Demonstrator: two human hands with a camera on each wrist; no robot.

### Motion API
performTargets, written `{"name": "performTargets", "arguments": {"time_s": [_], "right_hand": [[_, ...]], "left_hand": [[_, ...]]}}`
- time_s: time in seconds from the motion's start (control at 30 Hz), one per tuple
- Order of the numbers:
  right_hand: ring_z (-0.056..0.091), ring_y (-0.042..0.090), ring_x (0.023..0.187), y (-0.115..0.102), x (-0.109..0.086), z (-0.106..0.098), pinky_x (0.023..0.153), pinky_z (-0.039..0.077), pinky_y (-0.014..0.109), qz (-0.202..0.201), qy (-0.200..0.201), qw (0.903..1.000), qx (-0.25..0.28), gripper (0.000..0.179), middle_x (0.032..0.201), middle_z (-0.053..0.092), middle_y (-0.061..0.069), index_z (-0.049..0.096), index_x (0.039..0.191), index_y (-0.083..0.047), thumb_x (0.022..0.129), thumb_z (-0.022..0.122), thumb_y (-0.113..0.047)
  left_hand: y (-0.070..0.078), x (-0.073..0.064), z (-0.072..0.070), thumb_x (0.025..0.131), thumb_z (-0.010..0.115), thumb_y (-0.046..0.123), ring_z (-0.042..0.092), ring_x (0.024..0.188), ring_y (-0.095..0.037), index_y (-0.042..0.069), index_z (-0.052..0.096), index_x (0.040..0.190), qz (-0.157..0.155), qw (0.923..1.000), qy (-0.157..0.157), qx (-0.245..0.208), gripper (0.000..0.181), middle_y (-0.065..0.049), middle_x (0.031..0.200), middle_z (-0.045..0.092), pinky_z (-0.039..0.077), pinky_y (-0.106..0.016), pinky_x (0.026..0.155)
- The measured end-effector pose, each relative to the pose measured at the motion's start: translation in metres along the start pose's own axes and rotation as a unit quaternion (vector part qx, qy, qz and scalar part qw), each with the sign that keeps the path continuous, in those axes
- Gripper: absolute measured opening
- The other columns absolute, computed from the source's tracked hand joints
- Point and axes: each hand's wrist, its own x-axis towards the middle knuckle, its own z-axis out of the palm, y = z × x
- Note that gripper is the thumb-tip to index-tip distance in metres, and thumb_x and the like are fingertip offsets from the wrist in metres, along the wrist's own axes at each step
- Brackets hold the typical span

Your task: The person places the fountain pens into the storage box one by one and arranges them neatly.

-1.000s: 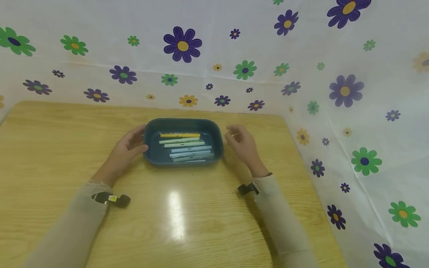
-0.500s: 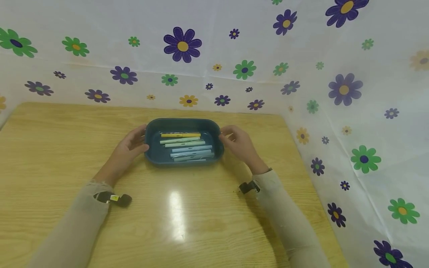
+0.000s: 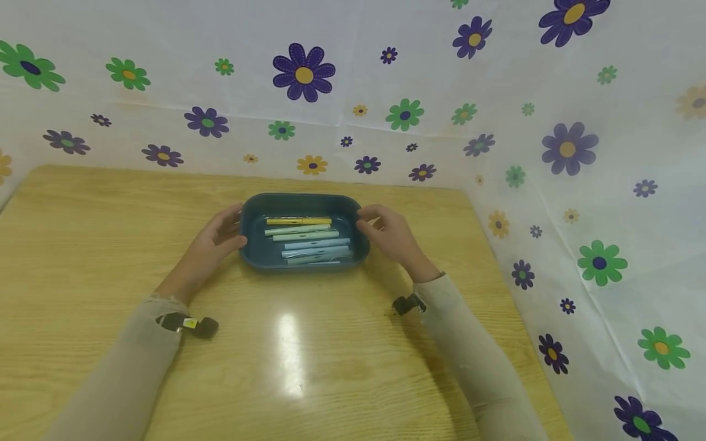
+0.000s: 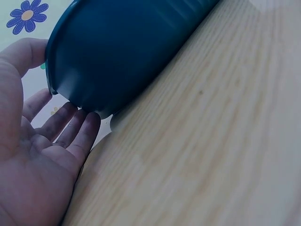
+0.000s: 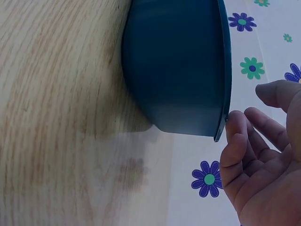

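Note:
A dark blue oblong plastic bin [image 3: 306, 268] stands on the wooden table, with several pens [image 3: 315, 244] lying in it. They are yellow, pale green and pale blue, laid roughly side by side. My left hand [image 3: 212, 241] is at the bin's left end. In the left wrist view its thumb [image 4: 35, 54] meets the rim while the spread fingertips touch the side wall below. At the opposite end is my right hand [image 3: 390, 236], fingers loosely bent, fingertips right at the rim. The right wrist view shows its thumb [image 5: 273, 94] standing off from the wall.
The wooden table [image 3: 242, 361] extends in front of the bin and to both sides. White cloth [image 3: 231, 37] printed with flowers hangs behind the table and along its right side. Small dark devices are strapped at both wrists, such as the left wrist camera [image 3: 205, 327].
My right hand has moved left, from beside the bin to its right rim. My left hand keeps its place at the left end. The bin and pens look unmoved.

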Motion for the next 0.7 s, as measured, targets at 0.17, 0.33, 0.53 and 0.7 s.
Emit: {"name": "performTargets", "arguments": {"time_s": [0.17, 0.33, 0.53, 0.7], "right_hand": [[0.064, 0.024, 0.095, -0.004, 0.002, -0.001, 0.077, 0.057, 0.036, -0.002, -0.007, 1.0, -0.007, 0.026, 0.119, 0.071, 0.009, 0.067, 0.126, -0.008, 0.103, 0.066, -0.02], [0.065, 0.025, 0.094, -0.009, 0.004, 0.0, 0.078, 0.057, 0.037, -0.013, -0.019, 0.9997, -0.006, 0.027, 0.116, 0.071, 0.009, 0.068, 0.126, -0.006, 0.102, 0.067, -0.018], [0.064, 0.023, 0.093, -0.013, 0.007, 0.002, 0.076, 0.056, 0.033, -0.019, -0.041, 0.9989, -0.015, 0.026, 0.115, 0.071, 0.008, 0.068, 0.125, -0.005, 0.102, 0.068, -0.018], [0.062, 0.021, 0.089, -0.014, 0.009, 0.005, 0.074, 0.054, 0.032, -0.024, -0.054, 0.998, -0.022, 0.026, 0.111, 0.071, 0.007, 0.069, 0.124, -0.005, 0.101, 0.069, -0.018]], "left_hand": [[0.001, 0.0, 0.0, 0.103, 0.066, 0.022, 0.038, 0.149, -0.029, 0.029, 0.03, 0.163, 0.003, 1.0, 0.003, -0.002, 0.07, -0.005, 0.165, 0.035, 0.042, -0.027, 0.115], [0.001, 0.0, 0.0, 0.104, 0.065, 0.021, 0.038, 0.149, -0.028, 0.028, 0.031, 0.163, 0.002, 1.0, 0.004, -0.006, 0.069, -0.005, 0.165, 0.036, 0.04, -0.032, 0.117], [0.001, 0.001, 0.0, 0.104, 0.065, 0.021, 0.037, 0.149, -0.029, 0.029, 0.03, 0.163, -0.001, 1.0, 0.007, 0.002, 0.069, -0.006, 0.165, 0.035, 0.034, -0.048, 0.121], [-0.001, 0.001, 0.0, 0.104, 0.065, 0.02, 0.038, 0.149, -0.03, 0.029, 0.031, 0.163, -0.003, 1.0, 0.007, -0.005, 0.069, -0.007, 0.164, 0.036, 0.034, -0.051, 0.121]]}}
